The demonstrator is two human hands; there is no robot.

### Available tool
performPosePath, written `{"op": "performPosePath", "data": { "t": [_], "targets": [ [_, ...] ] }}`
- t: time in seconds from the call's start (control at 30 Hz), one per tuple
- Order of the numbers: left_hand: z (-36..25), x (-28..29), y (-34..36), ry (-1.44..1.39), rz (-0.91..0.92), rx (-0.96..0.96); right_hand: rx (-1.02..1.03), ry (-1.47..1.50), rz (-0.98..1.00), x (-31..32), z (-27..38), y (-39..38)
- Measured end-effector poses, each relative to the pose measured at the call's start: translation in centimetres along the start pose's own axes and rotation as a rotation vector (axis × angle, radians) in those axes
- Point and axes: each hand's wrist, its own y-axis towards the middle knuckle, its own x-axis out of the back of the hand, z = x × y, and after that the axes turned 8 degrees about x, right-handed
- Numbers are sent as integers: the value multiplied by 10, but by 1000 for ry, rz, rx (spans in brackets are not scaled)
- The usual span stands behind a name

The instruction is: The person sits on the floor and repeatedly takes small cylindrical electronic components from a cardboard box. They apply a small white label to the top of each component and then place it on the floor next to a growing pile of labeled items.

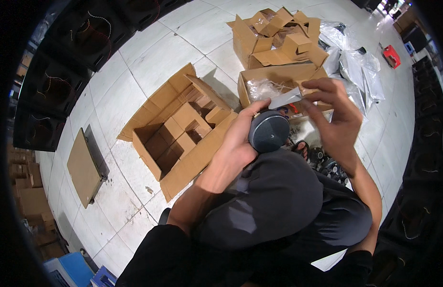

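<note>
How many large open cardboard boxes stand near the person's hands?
3: a divided box left of the left hand, a box with clear plastic partly hidden by the right hand, and a third box just beyond that one. Others may be hidden.

The strip [282,100] is whitish, the disc [270,131] dark grey.

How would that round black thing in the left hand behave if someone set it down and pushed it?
The round black thing would probably roll if stood on its edge, since its outline looks circular. It is likely stiff, as it shows no sag in the left hand. Its weight is hard to judge from here.
</note>
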Motion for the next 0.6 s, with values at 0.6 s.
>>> {"op": "performPosePath", "data": {
  "t": [0.6],
  "targets": [
    [2, 8, 9, -122, 142, 89, -400, 251, 377, -22, 0, -11]
  ]
}}
